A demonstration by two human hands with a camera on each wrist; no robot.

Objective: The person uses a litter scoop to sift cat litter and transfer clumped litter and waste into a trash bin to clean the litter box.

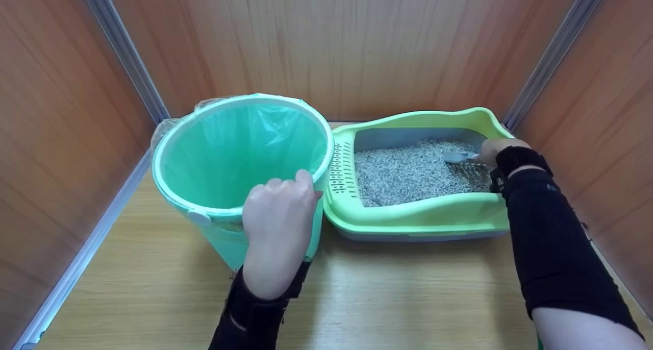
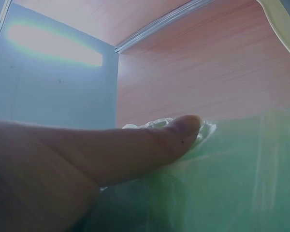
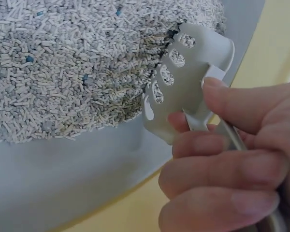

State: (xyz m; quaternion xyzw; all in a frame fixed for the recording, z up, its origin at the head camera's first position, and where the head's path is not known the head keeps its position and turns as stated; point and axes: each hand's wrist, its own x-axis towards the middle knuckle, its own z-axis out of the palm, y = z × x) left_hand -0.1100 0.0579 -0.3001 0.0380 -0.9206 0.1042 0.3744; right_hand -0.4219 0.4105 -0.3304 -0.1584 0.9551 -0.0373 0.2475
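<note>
My right hand [image 1: 497,151] holds a grey litter scoop [image 3: 181,96], its fingers curled round the handle. In the right wrist view the slotted front edge of the scoop is in the grey pellet litter [image 3: 58,82], beside a darker patch. The litter lies in a litter box [image 1: 423,207] with a green rim and grey base. My left hand [image 1: 278,222] grips the near right rim of a green bin [image 1: 159,161]. The thumb [image 2: 154,142] shows against the bin in the left wrist view; the other fingertips are hidden. A green bag [image 1: 229,146] lines the bin.
The bin stands left of the litter box, close against its perforated end [image 1: 341,174]. Wood-patterned panels [image 1: 326,44] rise behind and at both sides, with metal strips [image 1: 127,49] at the corners. Wooden floor [image 1: 387,294] shows in front.
</note>
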